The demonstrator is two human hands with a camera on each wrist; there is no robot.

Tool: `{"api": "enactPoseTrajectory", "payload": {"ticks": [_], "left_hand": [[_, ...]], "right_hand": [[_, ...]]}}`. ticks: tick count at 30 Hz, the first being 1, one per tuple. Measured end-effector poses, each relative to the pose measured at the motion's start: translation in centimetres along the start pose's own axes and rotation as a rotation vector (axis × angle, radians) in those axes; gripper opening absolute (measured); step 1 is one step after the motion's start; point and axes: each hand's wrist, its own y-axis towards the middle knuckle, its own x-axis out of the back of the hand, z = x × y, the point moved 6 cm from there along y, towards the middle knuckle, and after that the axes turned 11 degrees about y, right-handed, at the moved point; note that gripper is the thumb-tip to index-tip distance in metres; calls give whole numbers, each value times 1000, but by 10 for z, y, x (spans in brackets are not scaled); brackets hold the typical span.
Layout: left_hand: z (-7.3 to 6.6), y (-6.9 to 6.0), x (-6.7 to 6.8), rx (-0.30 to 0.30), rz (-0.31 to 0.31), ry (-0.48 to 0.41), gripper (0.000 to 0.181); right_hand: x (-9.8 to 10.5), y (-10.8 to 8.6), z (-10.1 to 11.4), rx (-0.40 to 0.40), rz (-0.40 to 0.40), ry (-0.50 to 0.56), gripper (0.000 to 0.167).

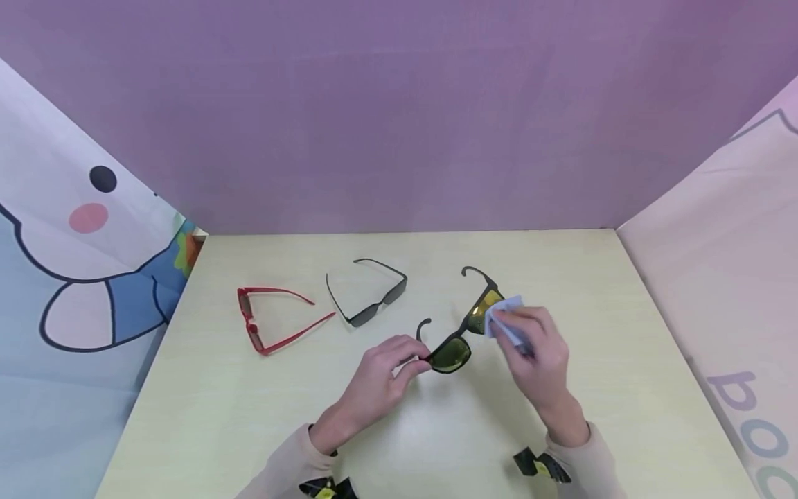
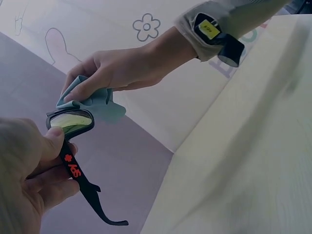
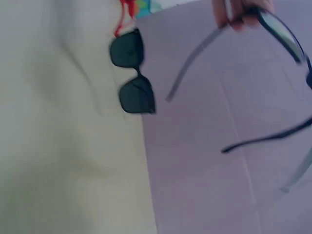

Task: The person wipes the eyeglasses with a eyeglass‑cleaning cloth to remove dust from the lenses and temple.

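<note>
My left hand point(image 1: 374, 381) pinches black-framed sunglasses point(image 1: 450, 355) with yellow-green lenses at one outer corner, by the hinge. The glasses are raised, their arms unfolded and pointing away from me. In the left wrist view, red lettering shows on the near temple arm point(image 2: 80, 175). A folded light-blue cloth point(image 1: 502, 326) is gripped in my right hand point(image 1: 541, 353), and it covers part of the far lens. The left wrist view has the cloth point(image 2: 107, 105) by the frame's far end. In the blurred right wrist view, the held glasses point(image 3: 280, 34) are cut off at the right edge.
Left of my hands, red-framed glasses point(image 1: 254, 329) lie on the pale table point(image 1: 623, 388) with arms unfolded. Beside them are dark-lensed sunglasses point(image 1: 374, 308), also unfolded. A purple backdrop point(image 1: 399, 125) rises behind the table, and printed cloths point(image 1: 81, 291) hang along the sides.
</note>
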Motion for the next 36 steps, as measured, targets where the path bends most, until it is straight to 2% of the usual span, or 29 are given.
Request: {"api": "enactPoseTrajectory", "payload": {"ticks": [3, 5, 10, 13, 15, 21, 23, 27, 30, 32, 36], "left_hand": [[0, -1, 0, -2, 0, -2, 7], [1, -2, 0, -7, -3, -2, 6], [1, 0, 0, -14, -9, -1, 6], [1, 1, 0, -16, -6, 0, 6], [1, 1, -1, -14, -2, 0, 6], [1, 0, -2, -6, 2, -4, 5], [0, 0, -2, -12, -5, -2, 6], [1, 0, -2, -5, -11, 1, 6], [2, -1, -2, 6, -6, -2, 6], [2, -1, -3, 8, -4, -3, 6], [2, -1, -4, -8, -11, -2, 6]], "right_hand": [[8, 3, -7, -86, -51, 2, 41], [8, 2, -6, -88, -59, 5, 42], [-3, -4, 7, 51, -7, -3, 38], [-4, -4, 10, 82, 4, -14, 37], [0, -2, 6, 51, -24, -15, 38], [14, 1, -11, -130, -94, 0, 45], [12, -2, -10, -129, -73, 8, 45], [2, -8, 0, -21, -12, 25, 41], [-1, -8, 2, 13, -11, 30, 39], [1, -6, -2, -16, -44, 33, 40], [11, -2, -13, -127, -107, 40, 45]]}}
